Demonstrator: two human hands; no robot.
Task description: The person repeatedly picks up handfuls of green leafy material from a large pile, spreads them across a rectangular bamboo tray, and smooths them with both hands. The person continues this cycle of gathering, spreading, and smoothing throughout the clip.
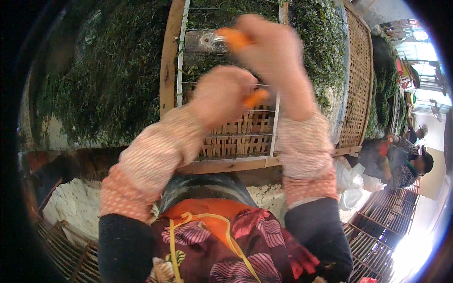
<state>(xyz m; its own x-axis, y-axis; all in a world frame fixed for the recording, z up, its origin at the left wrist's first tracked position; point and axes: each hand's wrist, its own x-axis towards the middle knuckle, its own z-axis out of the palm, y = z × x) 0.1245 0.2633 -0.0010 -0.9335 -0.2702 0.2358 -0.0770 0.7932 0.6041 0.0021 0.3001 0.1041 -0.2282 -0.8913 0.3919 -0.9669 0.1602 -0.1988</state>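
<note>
My left hand point(224, 95) is closed around an orange piece point(256, 98), apparently a handle. Above it and to the right, my right hand point(270, 46) grips an orange-handled tool point(233, 38). A metal part with a bolt point(206, 40) shows at the left of that handle; motion blur hides whether both orange pieces belong to one tool. Both hands are over a white wire rack point(274, 132) in a wooden frame point(168, 63). Dark green leafy stems lie under its upper part, and woven bamboo mesh point(237, 139) shows under the lower part.
Heaps of leafy stems point(102, 78) lie to the left, with more point(316, 46) to the right. A woven bamboo tray point(355, 74) stands farther right. Another person point(407, 166) works at the right, near a clear plastic bag point(348, 180). Slatted racks point(385, 212) are behind.
</note>
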